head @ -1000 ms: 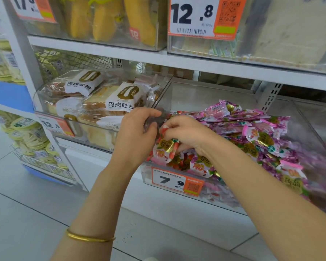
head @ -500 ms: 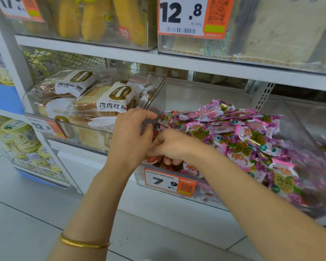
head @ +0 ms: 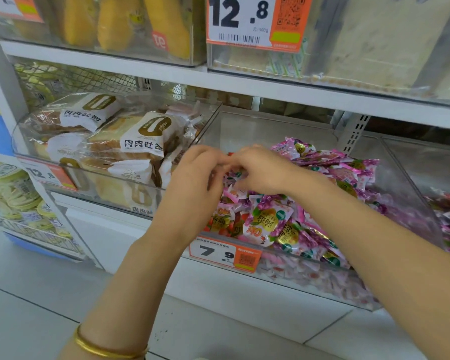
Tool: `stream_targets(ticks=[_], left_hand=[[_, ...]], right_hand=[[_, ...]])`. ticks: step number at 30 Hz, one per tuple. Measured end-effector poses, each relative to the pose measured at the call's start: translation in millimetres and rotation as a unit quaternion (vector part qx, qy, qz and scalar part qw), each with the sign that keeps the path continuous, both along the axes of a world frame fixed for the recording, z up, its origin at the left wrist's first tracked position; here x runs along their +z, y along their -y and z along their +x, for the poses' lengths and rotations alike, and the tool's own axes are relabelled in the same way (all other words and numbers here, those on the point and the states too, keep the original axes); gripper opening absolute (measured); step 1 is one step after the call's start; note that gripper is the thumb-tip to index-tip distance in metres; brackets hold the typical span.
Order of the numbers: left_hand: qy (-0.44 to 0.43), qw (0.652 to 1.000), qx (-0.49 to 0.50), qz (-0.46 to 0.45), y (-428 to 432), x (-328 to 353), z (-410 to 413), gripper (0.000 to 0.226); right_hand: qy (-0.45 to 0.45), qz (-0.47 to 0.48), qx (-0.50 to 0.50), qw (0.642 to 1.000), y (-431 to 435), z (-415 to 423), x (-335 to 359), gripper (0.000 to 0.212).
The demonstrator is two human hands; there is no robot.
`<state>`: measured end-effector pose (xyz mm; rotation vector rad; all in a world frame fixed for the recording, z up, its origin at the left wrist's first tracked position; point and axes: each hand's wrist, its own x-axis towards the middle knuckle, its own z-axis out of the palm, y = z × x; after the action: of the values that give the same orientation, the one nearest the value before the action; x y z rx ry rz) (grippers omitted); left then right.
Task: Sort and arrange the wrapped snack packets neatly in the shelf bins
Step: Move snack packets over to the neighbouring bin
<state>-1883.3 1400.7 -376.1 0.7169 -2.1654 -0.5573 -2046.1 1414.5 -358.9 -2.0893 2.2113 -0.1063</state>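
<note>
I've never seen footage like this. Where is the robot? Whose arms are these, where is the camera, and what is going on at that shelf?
There is no robot here: these are a person's two bare hands. The camera is worn on the person's head and looks forward and down, so the arms reach in from the bottom of the picture. The left hand, with a gold bangle on its wrist, and the right hand meet fingertip to fingertip over a clear shelf bin. The bin is heaped with pink and purple snack packets. The fingers are blurred, so I cannot tell whether their grip has closed on a packet. An orange price tag reading 7.9 sits on the bin's front. The bin to the left holds wrapped bread.
</note>
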Motion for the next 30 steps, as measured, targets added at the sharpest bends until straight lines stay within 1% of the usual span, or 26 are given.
stream_targets(ticks=[1,3,5,10,14,16,18,20,22,25,28,30], left_hand=[[0.033,0.999,-0.007,0.021,-1.6,-2.8,-2.3,0.029],[0.099,0.992,-0.010,0.077,-4.7,-7.8,-7.6,0.041],[0.139,0.984,-0.007,0.111,-5.1,-11.3,-12.5,0.050],[0.237,0.966,0.012,0.099,2.6,-19.5,-18.7,0.055],[0.287,0.953,0.010,0.094,4.1,-20.8,-21.4,0.055],[0.324,0.943,0.005,0.080,6.7,-19.2,-22.8,0.050],[0.382,0.923,-0.013,0.040,9.2,-17.4,-25.6,0.036],[0.418,0.908,-0.029,0.007,9.7,-17.3,-27.1,0.030],[0.427,0.903,-0.037,-0.008,10.8,-18.7,-26.3,0.028],[0.412,0.910,-0.033,0.001,14.1,-21.8,-22.8,0.023],[0.376,0.926,-0.021,0.030,15.1,-24.0,-20.7,0.028],[0.336,0.940,-0.018,0.051,14.5,-24.7,-18.7,0.029]], right_hand=[[-0.011,0.047,0.026,0.999,5.2,1.4,-4.2,0.037],[-0.055,0.131,0.041,0.989,13.3,-0.2,-12.1,0.050],[-0.111,0.177,0.047,0.977,16.3,-3.3,-16.2,0.055],[-0.108,0.181,0.063,0.976,12.3,-7.5,-4.2,0.059],[-0.094,0.184,0.041,0.978,8.5,-12.2,0.2,0.063],[-0.075,0.178,0.037,0.980,8.0,-12.8,-0.7,0.064],[-0.064,0.180,0.036,0.981,8.5,-12.9,-1.0,0.067],[-0.064,0.184,0.030,0.980,9.0,-13.2,-0.8,0.069],[-0.065,0.179,0.015,0.982,8.8,-13.7,-1.5,0.071],[-0.043,0.155,-0.011,0.987,6.4,-15.1,-3.2,0.073],[-0.013,0.123,-0.035,0.992,2.1,-17.2,-2.7,0.073],[-0.006,0.107,-0.050,0.993,1.4,-17.4,-2.9,0.072]])
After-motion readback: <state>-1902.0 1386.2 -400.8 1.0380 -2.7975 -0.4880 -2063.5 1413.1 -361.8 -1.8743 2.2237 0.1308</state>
